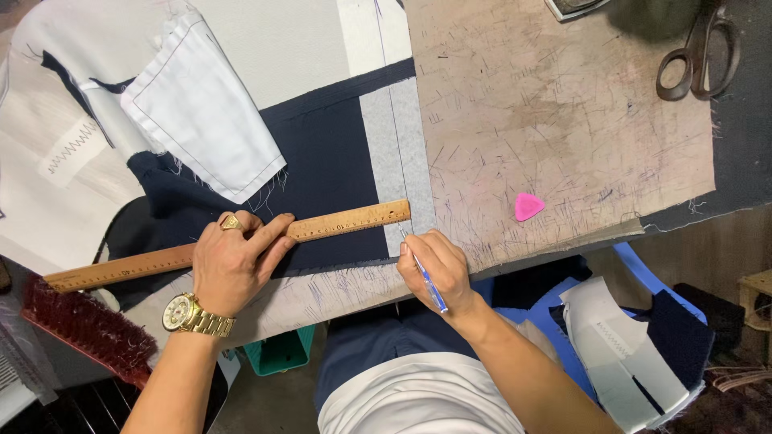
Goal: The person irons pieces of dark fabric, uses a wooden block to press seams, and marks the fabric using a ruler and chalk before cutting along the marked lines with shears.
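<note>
A red brush [88, 329] lies at the desk [563, 120] edge. The left hand [233, 261] presses fingers flat on the wooden ruler [233, 245] across navy cloth [322, 177]; the right hand [434, 269] pinches a blue pen [428, 281] at the ruler's end. Pink chalk [527, 206] sits beyond.

There are two hands: one left hand [233, 261] and one right hand [430, 269]. I count one wooden ruler [229, 243], one blue pen [426, 281], one pink chalk [527, 206] and one pair of scissors [698, 55] in the upper right of the frame. There is also one red brush [84, 328] at the lower left and one gold wristwatch [193, 316].
</note>
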